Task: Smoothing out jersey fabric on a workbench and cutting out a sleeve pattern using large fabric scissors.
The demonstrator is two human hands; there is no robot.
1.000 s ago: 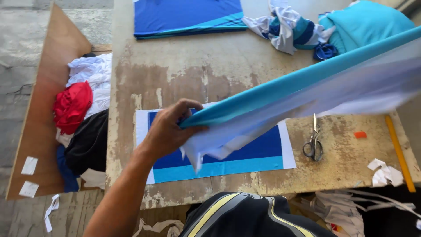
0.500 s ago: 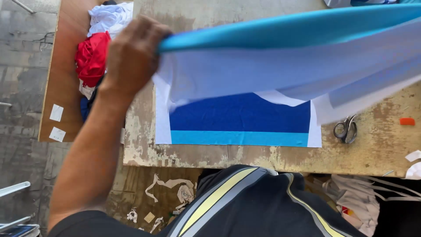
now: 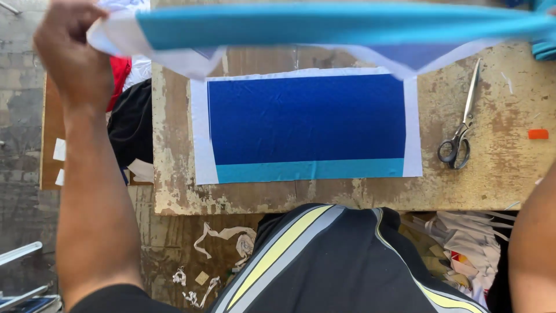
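My left hand [image 3: 72,49] is raised at the upper left, shut on the corner of a light-blue and white fabric piece [image 3: 341,26] stretched across the top of the head view. My right hand is out of frame; only its forearm [image 3: 536,249] shows at the right edge. Flat on the worn wooden table [image 3: 480,185] below lies a stack of fabric [image 3: 307,124]: dark blue with a light-blue band along the near side and white borders.
Scissors [image 3: 460,130] lie on the table right of the flat fabric, with a small orange chalk piece [image 3: 537,134] further right. Red, black and white cloth [image 3: 130,116] is heaped on a board left of the table. Fabric scraps litter the floor [image 3: 226,243].
The held fabric has been lifted higher and pulled taut, uncovering the whole flat dark-blue piece. My left hand moved up and left.
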